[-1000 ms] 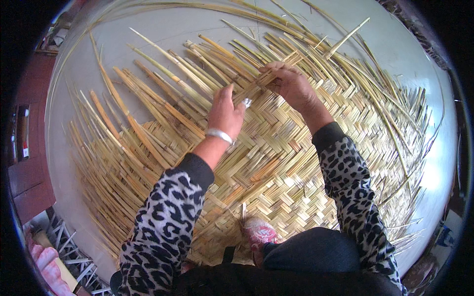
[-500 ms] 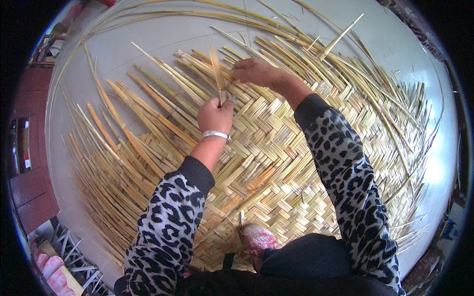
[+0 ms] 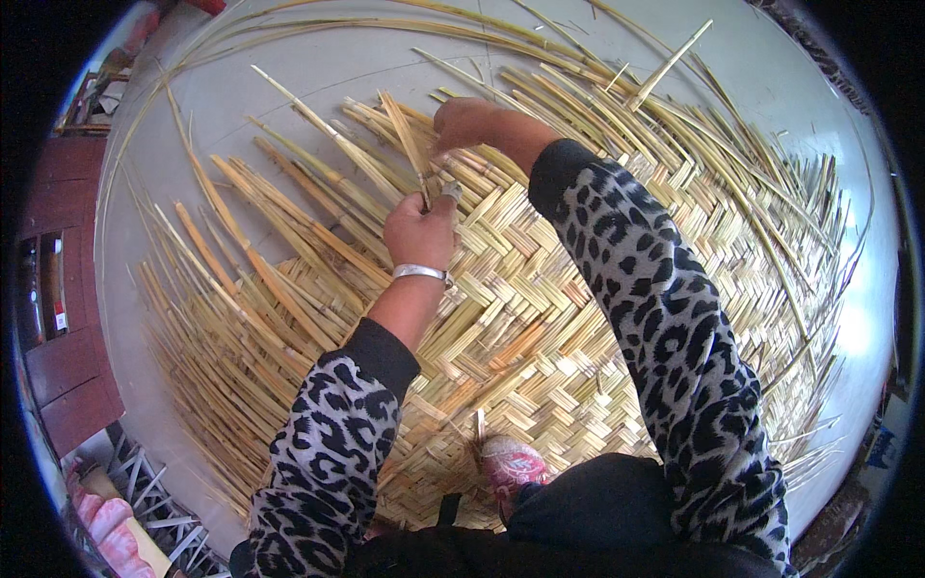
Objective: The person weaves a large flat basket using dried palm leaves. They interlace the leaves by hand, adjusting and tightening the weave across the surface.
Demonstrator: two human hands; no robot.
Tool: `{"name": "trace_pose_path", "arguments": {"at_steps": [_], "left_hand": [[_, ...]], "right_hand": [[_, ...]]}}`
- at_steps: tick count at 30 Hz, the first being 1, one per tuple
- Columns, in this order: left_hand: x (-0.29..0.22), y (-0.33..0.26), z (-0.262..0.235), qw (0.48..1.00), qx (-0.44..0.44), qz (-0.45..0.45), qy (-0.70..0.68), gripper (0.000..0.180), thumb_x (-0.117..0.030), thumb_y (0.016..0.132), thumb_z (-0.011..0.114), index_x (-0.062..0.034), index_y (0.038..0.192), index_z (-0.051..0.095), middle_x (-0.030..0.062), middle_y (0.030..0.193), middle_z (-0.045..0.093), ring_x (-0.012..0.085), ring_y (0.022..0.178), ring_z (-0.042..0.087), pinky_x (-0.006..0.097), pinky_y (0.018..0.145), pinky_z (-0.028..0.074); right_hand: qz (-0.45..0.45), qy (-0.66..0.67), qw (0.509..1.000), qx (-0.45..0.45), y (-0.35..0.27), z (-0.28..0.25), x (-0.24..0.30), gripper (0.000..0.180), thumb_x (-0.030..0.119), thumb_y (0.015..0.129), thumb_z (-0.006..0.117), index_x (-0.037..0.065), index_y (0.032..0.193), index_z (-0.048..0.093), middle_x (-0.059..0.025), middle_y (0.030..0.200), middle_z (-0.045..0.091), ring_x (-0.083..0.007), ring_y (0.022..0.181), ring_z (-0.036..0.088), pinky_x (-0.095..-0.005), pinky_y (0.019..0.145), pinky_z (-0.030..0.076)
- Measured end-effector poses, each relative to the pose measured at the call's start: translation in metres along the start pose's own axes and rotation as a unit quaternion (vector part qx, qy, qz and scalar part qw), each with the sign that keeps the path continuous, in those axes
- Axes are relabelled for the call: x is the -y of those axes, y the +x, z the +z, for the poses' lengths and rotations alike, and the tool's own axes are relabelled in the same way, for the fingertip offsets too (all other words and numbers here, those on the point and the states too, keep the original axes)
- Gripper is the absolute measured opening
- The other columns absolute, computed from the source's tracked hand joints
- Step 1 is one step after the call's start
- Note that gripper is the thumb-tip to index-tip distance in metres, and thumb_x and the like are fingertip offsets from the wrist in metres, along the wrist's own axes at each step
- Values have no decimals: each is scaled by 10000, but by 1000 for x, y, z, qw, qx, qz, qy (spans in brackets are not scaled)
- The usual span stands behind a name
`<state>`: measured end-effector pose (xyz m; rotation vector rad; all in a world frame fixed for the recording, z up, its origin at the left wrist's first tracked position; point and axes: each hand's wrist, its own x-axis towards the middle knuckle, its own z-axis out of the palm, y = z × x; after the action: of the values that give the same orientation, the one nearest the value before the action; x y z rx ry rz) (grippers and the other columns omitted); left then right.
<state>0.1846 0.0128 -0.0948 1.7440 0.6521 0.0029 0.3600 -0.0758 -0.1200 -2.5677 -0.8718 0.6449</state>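
A half-woven mat point(image 3: 540, 289) of pale split-reed strips lies spread on the floor, with loose ends fanning out along its left and far sides. At its far left edge, my left hand point(image 3: 421, 231) is closed on raised reed strips point(image 3: 409, 140), which stick up past the thumb. A small greyish thing shows beside that thumb, too unclear to name. My right hand point(image 3: 470, 125) is bent down just beyond and to the right, close to the raised strips. Its fingers are blurred and partly hidden, so whether they hold anything cannot be made out.
Long loose strips point(image 3: 385, 21) curve over the grey floor point(image 3: 279, 63) beyond the mat. One strip point(image 3: 674, 63) stands up at the far right. My shoe point(image 3: 513, 467) rests on the mat's near part. Dark red wooden furniture point(image 3: 72, 356) stands at the left.
My right hand has shifted slightly left and nearer the left hand. The raised strips now lean further left. My left hand has hardly moved.
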Motion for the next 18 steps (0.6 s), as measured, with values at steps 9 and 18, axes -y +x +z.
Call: {"name": "trace_pose_path", "arguments": {"at_steps": [9,18], "left_hand": [[3,-1,-1,1000,1,2,14,182,-145,843,664,-10,730,615,27,545,536,116,412,507,266,375,368],[0,-5,0,1000,-3,-6,-9,261,-125,821,675,30,663,537,58,560,539,131,427,526,313,397,417]], "right_hand": [[-83,37,985,-148,-33,5,-11,325,235,748,664,51,1016,655,-183,941,669,-359,878,635,-431,766,492],[-22,63,994,-86,-36,6,4,336,214,748,650,-11,994,612,-231,947,656,-394,921,628,-451,810,488]]}}
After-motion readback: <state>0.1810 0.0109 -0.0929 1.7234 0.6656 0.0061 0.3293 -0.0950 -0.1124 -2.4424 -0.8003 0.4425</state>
